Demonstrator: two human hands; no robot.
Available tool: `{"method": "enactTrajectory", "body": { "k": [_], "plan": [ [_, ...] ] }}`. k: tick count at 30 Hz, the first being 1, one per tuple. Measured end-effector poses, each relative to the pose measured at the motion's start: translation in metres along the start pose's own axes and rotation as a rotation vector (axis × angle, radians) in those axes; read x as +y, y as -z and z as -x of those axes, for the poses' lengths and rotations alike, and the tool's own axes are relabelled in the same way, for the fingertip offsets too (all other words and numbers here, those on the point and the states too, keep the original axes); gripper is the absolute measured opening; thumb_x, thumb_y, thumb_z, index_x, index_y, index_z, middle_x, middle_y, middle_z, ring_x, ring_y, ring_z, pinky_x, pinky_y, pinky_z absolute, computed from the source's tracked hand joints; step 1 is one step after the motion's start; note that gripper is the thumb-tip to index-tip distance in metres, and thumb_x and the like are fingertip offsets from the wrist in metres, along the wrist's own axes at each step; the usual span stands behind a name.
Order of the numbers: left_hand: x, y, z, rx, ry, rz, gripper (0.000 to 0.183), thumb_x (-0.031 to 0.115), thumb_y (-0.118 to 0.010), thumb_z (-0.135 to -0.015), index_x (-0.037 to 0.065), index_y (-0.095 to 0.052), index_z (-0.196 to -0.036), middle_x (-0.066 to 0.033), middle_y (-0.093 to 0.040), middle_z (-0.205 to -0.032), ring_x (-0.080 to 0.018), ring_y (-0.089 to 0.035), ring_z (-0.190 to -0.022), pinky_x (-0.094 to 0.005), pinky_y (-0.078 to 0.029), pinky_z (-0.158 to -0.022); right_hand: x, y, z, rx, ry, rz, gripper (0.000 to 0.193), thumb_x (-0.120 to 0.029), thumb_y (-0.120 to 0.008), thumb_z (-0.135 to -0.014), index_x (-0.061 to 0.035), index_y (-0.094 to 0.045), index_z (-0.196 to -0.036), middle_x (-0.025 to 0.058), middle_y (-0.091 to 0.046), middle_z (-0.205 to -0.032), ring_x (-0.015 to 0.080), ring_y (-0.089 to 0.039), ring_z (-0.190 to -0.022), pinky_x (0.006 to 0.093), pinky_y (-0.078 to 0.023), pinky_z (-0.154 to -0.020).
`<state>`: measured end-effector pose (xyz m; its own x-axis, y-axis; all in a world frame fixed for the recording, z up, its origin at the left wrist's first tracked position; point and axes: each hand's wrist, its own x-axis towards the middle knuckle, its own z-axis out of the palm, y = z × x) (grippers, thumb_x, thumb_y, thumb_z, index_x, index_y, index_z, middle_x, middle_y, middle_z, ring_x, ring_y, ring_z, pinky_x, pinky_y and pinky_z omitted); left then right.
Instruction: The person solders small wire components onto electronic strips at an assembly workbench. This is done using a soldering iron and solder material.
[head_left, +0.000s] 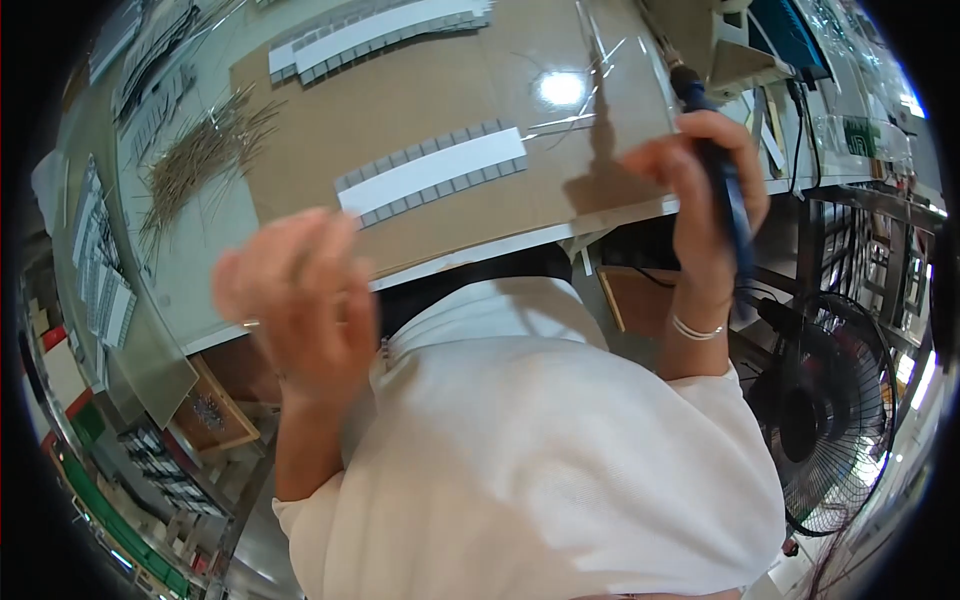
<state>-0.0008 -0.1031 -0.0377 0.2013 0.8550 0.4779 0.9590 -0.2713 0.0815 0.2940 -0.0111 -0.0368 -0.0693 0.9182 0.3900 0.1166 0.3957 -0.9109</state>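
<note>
My right hand [705, 190] is wrapped round the dark blue handle of a soldering iron [722, 165], whose thin shaft points away toward the far edge of the table. Over the near left table edge is my left hand [300, 290], smeared by motion; its fingers look bent, but whether they hold anything is unclear. Between the hands, on a brown board [450, 215], lies a white strip with grey segments along both long sides [435, 172]. Neither hand touches this strip.
Similar strips are stacked [385, 35] at the far side. A loose heap of thin wires [200, 165] lies on the left, with more strips [100, 270] beyond it. Thin wires [590, 75] cross the table at far right. A black fan [825, 410] stands at my right.
</note>
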Motion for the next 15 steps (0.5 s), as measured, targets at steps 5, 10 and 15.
{"method": "enactTrajectory", "body": {
  "k": [5,10,15],
  "plan": [
    [0.037,-0.026,-0.009,-0.226,-0.048,0.059,0.056,0.036,-0.074,-0.078,0.017,-0.061,-0.129,-0.0015,-0.051,-0.141,-0.0192,-0.041,-0.134,-0.0563,-0.022,-0.109,0.010,-0.003,-0.011,-0.190,0.261,0.411,0.033,0.015,-0.066,-0.077,-0.0068,-0.069,-0.101,0.0022,-0.068,-0.088,0.0192,-0.057,-0.080,0.0264,-0.048,-0.070],
    [0.034,-0.026,-0.006,-0.291,-0.107,-0.010,0.053,0.044,-0.056,-0.095,0.009,-0.057,-0.134,-0.0051,-0.048,-0.147,-0.0228,-0.038,-0.140,-0.0580,-0.015,-0.113,0.021,0.004,-0.014,-0.235,0.322,0.496,0.028,0.013,-0.062,-0.082,-0.0044,-0.066,-0.102,0.0057,-0.070,-0.096,0.0182,-0.057,-0.082,0.0264,-0.048,-0.074],
    [0.031,-0.027,-0.004,-0.284,-0.098,-0.015,0.054,0.047,-0.052,-0.096,0.009,-0.055,-0.135,-0.0041,-0.049,-0.146,-0.0227,-0.039,-0.140,-0.0583,-0.014,-0.114,0.028,0.011,-0.013,-0.194,0.293,0.513,0.021,0.012,-0.058,-0.088,-0.0002,-0.062,-0.105,0.0095,-0.073,-0.102,0.0176,-0.060,-0.088,0.0255,-0.048,-0.079]
  ]
}}
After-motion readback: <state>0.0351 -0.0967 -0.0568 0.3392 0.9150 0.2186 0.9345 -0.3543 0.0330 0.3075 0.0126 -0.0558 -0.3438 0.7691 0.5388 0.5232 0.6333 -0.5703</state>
